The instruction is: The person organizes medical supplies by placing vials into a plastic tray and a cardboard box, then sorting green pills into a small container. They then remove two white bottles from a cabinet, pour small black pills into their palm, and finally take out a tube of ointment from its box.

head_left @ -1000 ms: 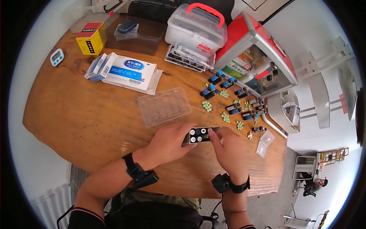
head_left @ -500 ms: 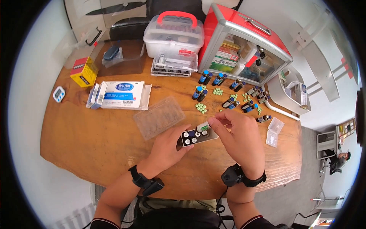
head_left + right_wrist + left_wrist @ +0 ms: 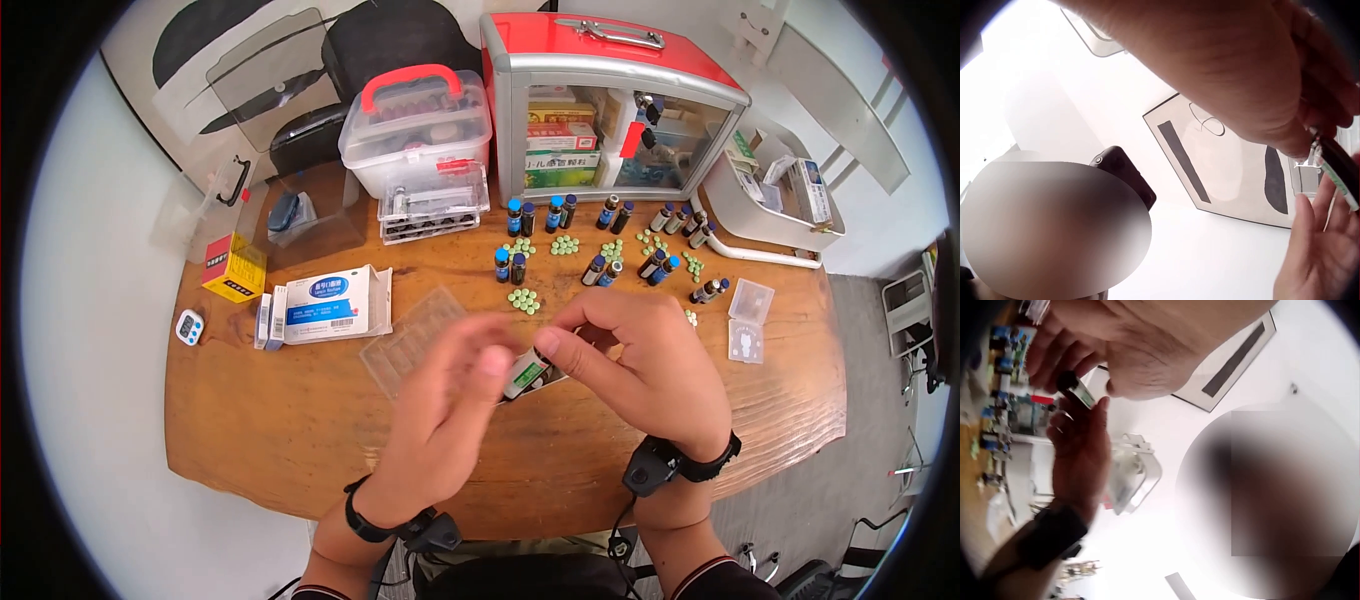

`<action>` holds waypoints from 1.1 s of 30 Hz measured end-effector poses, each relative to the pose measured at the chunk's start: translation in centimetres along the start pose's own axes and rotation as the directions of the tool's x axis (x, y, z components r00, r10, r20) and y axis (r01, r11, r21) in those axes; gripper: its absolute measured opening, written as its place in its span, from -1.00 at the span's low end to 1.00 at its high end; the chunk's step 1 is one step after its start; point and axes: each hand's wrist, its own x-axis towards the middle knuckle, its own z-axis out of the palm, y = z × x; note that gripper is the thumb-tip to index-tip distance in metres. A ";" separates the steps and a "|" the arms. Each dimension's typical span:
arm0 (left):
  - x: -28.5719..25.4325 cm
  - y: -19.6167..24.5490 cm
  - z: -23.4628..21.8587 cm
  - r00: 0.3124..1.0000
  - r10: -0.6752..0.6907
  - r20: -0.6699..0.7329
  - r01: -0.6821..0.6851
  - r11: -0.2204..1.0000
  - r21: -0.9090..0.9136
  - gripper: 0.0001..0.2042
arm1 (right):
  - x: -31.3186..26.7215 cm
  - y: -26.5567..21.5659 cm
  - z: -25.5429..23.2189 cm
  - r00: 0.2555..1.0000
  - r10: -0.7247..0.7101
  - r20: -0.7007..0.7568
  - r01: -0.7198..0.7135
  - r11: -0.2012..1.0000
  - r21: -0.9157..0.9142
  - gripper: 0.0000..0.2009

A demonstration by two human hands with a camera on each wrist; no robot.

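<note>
My right hand pinches a small dark glass vial by its capped end, between thumb and fingertips. The vial tilts and shows a white and green label. Close beside its lower end is my left hand, fingers loosely bent and thumb apart from them, not gripping it. In the left wrist view the vial lies between the two hands. The right wrist view catches its label at the right edge, over the open left palm. A small box of vials is mostly hidden behind the hands.
Behind the hands stand several blue-capped vials beside piles of green tablets. A clear plastic tray lies left of them, near a white and blue carton. A red medicine cabinet and clear lidded case stand at the back.
My right hand has drawn the vial up out of the small box. My left hand has let go of the box and risen beside the vial. The head view has shifted.
</note>
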 end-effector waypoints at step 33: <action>0.9 4.2 4.7 0.927 -0.303 0.219 0.374 0.741 -0.558 -0.32 | -0.1 -1.4 2.3 0.978 0.200 0.064 -0.105 0.205 0.973 -0.53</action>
